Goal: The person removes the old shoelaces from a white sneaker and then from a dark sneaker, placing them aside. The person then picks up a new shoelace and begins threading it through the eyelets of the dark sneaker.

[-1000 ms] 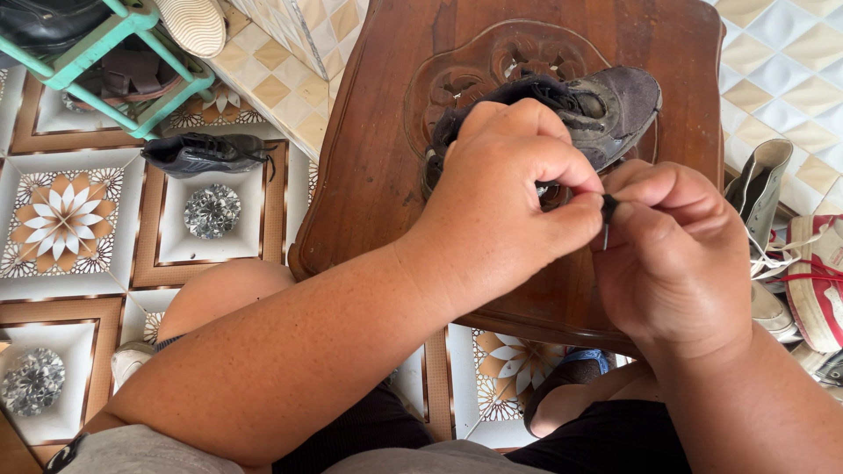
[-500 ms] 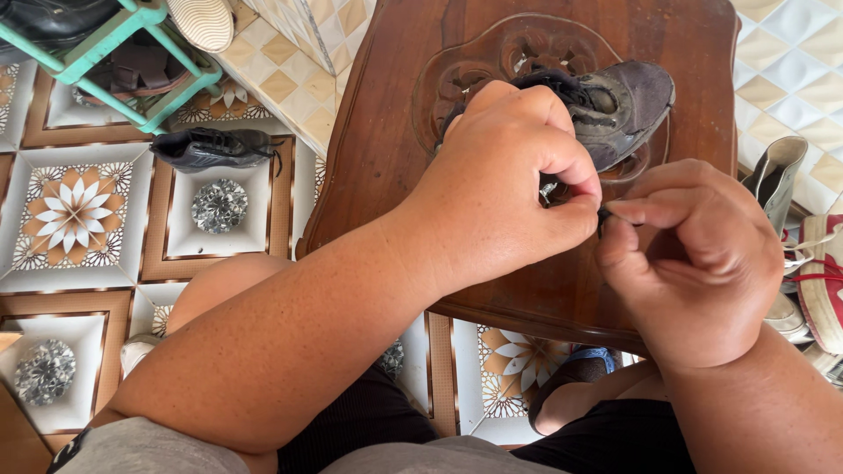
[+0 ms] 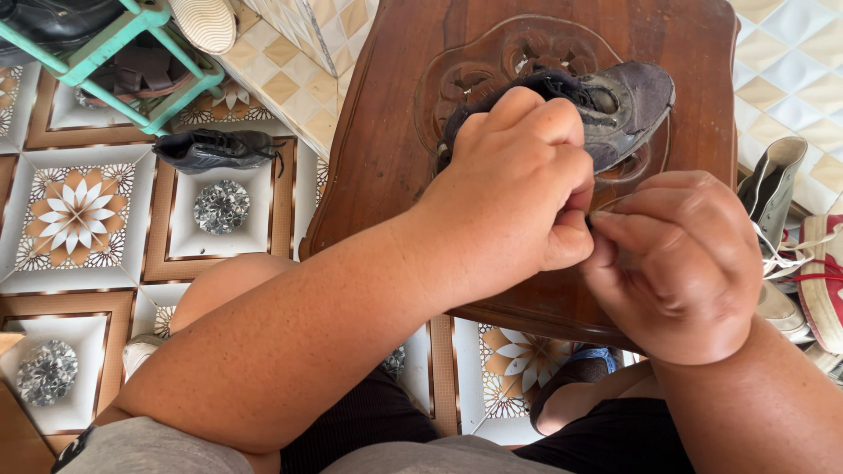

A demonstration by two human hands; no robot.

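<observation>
- Head view, looking straight down: two hands at work over one worn grey shoe that sits on a carved brown wooden stool.
- Left hand is curled in a loose fist right over the shoe's near end, thumb and forefinger pressed together on something dark, tiny and mostly hidden, probably a lace end, can't say for sure.
- Right hand is curled too, its fingertips meeting the left thumb at that same spot, so both hands pinch at one point, touching each other.
- Shoe's long axis runs on a diagonal, from lower left under the left hand up to upper right. The rounded end that shows points to the upper right, toward the stool's far right corner. Can't tell whether that's toe or heel. It lies over the stool's round carved medallion.
- Count of other stuff: one black shoe lying on the patterned floor tiles to the left, well apart from the stool.
- One teal rack at top left with a few shoes on it.
- A small heap of pale shoes at the right edge, just beside the stool; at least three, hard to count exactly.
</observation>
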